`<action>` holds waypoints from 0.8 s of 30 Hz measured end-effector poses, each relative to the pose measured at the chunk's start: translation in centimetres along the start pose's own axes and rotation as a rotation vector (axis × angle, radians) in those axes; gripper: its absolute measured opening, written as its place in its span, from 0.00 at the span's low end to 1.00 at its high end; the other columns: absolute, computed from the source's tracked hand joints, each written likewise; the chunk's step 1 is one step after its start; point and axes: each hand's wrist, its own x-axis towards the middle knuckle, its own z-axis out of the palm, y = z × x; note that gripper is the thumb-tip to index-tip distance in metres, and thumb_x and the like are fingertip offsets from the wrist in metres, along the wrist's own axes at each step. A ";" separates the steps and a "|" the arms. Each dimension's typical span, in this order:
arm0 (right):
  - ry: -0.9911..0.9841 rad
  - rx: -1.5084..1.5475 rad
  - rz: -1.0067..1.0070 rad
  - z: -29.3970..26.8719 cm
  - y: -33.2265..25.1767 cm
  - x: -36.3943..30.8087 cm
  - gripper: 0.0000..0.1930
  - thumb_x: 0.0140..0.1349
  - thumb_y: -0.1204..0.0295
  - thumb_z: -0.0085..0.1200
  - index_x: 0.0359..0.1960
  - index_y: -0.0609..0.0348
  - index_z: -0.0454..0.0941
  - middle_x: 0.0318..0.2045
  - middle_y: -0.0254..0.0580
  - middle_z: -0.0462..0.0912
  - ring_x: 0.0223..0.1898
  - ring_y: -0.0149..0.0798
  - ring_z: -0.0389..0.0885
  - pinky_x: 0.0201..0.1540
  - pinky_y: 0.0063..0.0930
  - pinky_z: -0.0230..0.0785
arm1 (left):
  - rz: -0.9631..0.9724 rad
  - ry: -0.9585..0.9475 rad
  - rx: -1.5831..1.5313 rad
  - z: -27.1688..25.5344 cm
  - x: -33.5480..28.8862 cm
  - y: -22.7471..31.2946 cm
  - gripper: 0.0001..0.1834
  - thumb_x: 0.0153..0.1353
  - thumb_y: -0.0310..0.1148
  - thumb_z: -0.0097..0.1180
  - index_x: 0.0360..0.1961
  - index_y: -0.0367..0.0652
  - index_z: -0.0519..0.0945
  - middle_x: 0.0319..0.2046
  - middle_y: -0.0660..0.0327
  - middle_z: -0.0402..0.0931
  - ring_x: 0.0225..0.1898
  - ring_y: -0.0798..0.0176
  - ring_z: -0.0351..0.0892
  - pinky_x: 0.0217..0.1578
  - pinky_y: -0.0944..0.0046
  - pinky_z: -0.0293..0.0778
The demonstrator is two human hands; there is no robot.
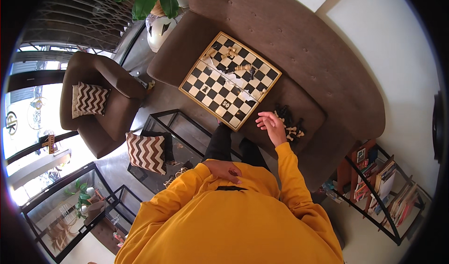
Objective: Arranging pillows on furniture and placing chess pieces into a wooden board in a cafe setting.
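A wooden folding chessboard (pixel 199 84) lies spread on the sofa seat, checkered side up. Light chess pieces (pixel 229 53) and a dark chess piece (pixel 251 72) are on its far half, some of them toppled. Crumpled white scraps (pixel 232 79) lie along the board's middle fold. Just right of the board, my right hand (pixel 271 124) hovers with fingers apart and nothing in it. Beside that hand is a pile of dark and light chess pieces (pixel 292 129) on the cushion. Against the front of my yellow sweatshirt (pixel 262 217) rests my left hand (pixel 224 171), loosely curled, thumb apart, with nothing visible in it.
The brown sofa (pixel 290 34) curves around the far side. A black-framed glass table (pixel 161 119) stands left of my legs, with a zigzag cushion (pixel 146 152) on it. Further left is an armchair (pixel 100 105). A bookshelf (pixel 383 194) stands at right, a planter (pixel 160 30) behind.
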 end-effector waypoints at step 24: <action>-0.067 -0.439 0.131 11.3 8.3 25.0 0.08 0.63 0.75 0.44 0.41 0.61 0.74 0.36 0.42 0.80 0.37 0.39 0.80 0.43 0.28 0.71 | 0.014 -0.447 -0.323 -14.7 -6.1 -5.4 0.28 0.59 0.42 0.58 0.58 0.41 0.67 0.47 0.61 0.73 0.48 0.69 0.69 0.49 0.69 0.65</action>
